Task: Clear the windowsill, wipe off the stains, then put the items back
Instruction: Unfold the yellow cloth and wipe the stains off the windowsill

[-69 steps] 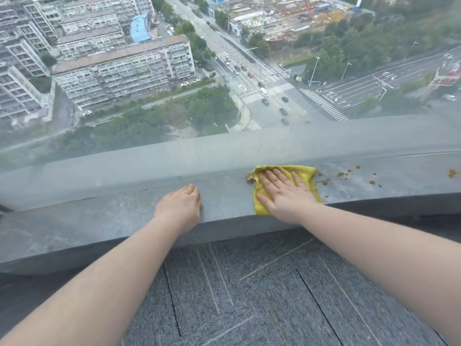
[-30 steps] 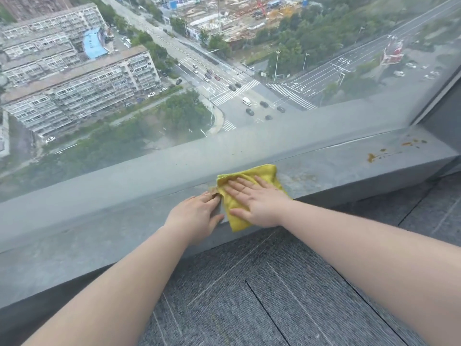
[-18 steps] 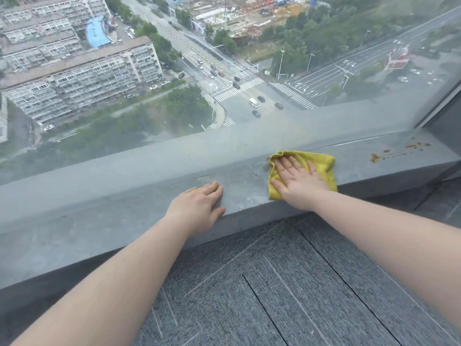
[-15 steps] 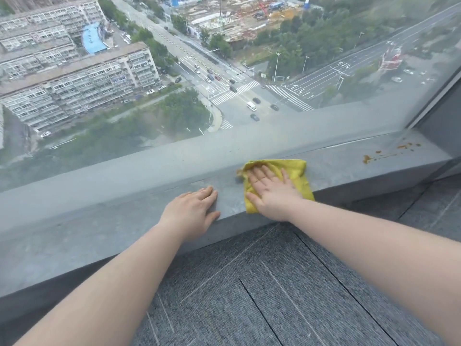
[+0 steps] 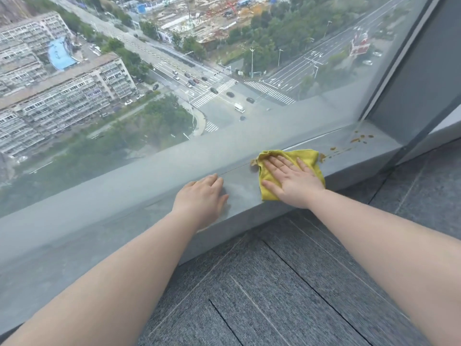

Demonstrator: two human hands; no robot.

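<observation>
Head cam, looking down: right hand point(image 5: 291, 182) flat on yellow cloth point(image 5: 309, 158), fingers spread, pressing rather than gripping, out near the windowsill's point(image 5: 124, 221) front edge. Left hand point(image 5: 202, 198) palm-down on bare sill just beside, fingers loosely together, holding nothing. Cloth bunched at its left corner. Brown stains point(image 5: 359, 139) toward the sill's right end, nearest one touching the cloth's right edge.

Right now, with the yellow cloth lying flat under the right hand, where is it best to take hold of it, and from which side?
Probably the bunched far-left corner of the yellow cloth, pinched from above. That corner is crumpled and raised off the windowsill, giving the fingers something to close on. Elsewhere the cloth lies flat beneath the right hand.
</observation>
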